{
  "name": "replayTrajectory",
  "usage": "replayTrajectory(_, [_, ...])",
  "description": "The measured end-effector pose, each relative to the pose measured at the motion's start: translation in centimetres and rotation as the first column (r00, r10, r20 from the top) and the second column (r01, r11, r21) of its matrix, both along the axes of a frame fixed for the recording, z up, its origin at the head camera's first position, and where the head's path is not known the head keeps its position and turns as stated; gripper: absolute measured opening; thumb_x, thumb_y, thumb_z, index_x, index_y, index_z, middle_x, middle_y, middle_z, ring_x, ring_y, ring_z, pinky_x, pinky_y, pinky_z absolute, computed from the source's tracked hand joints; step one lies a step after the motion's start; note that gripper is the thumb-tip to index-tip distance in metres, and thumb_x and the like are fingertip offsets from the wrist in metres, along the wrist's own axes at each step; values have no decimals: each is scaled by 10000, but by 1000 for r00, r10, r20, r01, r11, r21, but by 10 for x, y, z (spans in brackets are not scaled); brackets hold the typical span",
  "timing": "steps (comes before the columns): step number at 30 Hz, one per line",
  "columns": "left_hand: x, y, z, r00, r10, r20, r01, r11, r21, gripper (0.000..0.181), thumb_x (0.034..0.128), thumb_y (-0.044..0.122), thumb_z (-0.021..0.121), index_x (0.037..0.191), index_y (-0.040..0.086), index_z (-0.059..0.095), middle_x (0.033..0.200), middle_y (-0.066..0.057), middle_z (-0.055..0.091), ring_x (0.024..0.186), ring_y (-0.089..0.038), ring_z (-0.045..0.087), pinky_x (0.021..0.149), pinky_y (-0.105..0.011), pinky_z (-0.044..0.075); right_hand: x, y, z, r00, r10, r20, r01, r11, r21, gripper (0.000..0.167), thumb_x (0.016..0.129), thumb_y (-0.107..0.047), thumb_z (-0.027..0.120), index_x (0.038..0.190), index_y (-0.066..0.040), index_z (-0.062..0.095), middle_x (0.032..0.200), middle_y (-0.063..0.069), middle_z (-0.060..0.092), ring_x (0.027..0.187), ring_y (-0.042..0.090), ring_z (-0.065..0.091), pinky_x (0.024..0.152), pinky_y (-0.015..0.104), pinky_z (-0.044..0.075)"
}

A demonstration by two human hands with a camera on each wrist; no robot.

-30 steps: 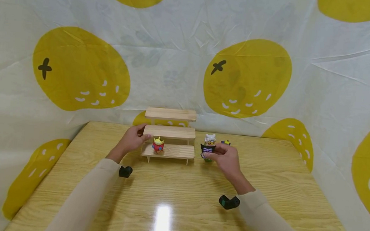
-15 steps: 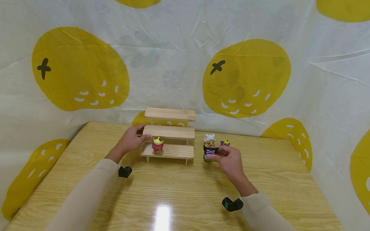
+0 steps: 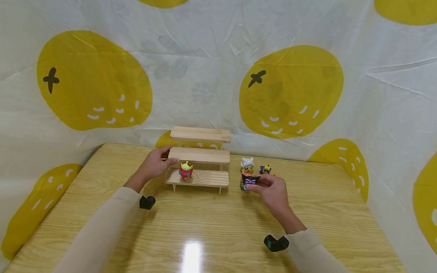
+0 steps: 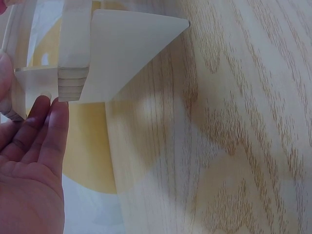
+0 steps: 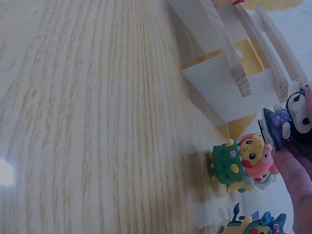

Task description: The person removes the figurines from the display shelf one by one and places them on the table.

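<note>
My left hand [image 3: 154, 165] grips the left end of a three-tier wooden display shelf [image 3: 200, 154] at its middle board. In the left wrist view, its fingers [image 4: 56, 124] reach up by the board's end. To the shelf's right, my right hand [image 3: 273, 194] pinches a small black-hooded figurine [image 3: 251, 180] with a purple bow. The right wrist view shows this figurine's white face [image 5: 299, 113], held above the table. On the lowest board, near its left end, stands a red figurine [image 3: 186, 172] with a yellow three-pointed top.
Right of the shelf stand a white-topped figurine [image 3: 247, 164] and a blue-and-yellow one [image 3: 265, 169]. In the right wrist view, a green-and-pink figurine [image 5: 243, 158] stands close below the held one. A patterned cloth [image 3: 199, 84] hangs behind the wooden table [image 3: 226, 238].
My right hand has shifted slightly right with the black-hooded figurine, uncovering more of the white-topped figurine behind. My left hand keeps its place on the shelf.
</note>
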State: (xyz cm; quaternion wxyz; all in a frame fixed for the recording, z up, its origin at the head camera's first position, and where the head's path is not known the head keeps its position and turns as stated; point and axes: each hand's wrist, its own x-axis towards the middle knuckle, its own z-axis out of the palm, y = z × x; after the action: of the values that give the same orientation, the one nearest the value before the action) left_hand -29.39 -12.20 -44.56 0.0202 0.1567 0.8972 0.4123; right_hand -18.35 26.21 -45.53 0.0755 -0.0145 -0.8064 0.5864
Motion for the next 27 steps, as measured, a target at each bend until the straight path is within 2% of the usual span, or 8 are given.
replayTrajectory(4, [0, 0, 0, 1000, 2, 7, -2, 1000, 2, 691, 1063, 291, 620, 1602, -40, 344, 1431, -283, 557, 1324, -445, 575, 1089, -575, 510, 1, 2, 0, 999, -32, 25, 31, 998, 57, 268, 859, -75, 855, 1097, 20, 773, 1098, 193, 781, 896, 61, 724, 792, 284, 631])
replayTrajectory(6, [0, 0, 0, 1000, -1, 9, 1, 1000, 1, 691, 1063, 288, 620, 1603, -41, 340, 1434, -283, 561, 1324, -443, 577, 1087, -573, 512, 1, 3, 0, 998, -43, 38, 41, 998, 55, 255, 855, -77, 860, 1082, 8, 779, 1092, 180, 782, 889, 71, 730, 793, 307, 636])
replayTrajectory(9, [-1, 0, -1, 1000, -5, 0, 5, 1000, -2, 690, 1065, 291, 618, 1599, -49, 343, 1430, -285, 577, 1317, -442, 586, 1085, -569, 517, 2, 4, 0, 998, -43, 41, 41, 997, 60, 254, 860, -75, 855, 1083, 16, 776, 1102, 186, 781, 890, 60, 725, 777, 257, 627])
replayTrajectory(15, [-1, -1, 0, 1000, -2, -2, 2, 1000, 0, 700, 1062, 300, 623, 1598, -53, 342, 1444, -287, 576, 1322, -445, 584, 1092, -571, 513, 4, 9, -2, 999, -15, 31, 15, 1000, 7, 296, 861, -32, 842, 1124, 72, 754, 1171, 251, 752, 895, 3, 720, 773, 174, 602])
replayTrajectory(21, [-1, -1, -2, 1000, -5, -5, 5, 1000, -3, 704, 1061, 298, 626, 1596, -58, 340, 1447, -297, 573, 1324, -455, 583, 1093, -578, 510, 6, 15, -6, 1000, -7, 25, 7, 1000, 22, 310, 870, -62, 842, 1135, 73, 754, 1164, 238, 761, 884, -30, 713, 761, 156, 593])
replayTrajectory(27, [-2, 0, -2, 1000, -2, 4, 2, 1000, 10, 704, 1056, 283, 636, 1599, -53, 340, 1451, -297, 578, 1324, -453, 590, 1084, -572, 520, 8, 21, -9, 1000, 21, -11, -21, 1000, 5, 278, 873, -25, 826, 1112, 96, 751, 1191, 275, 747, 886, -49, 720, 771, 156, 596])
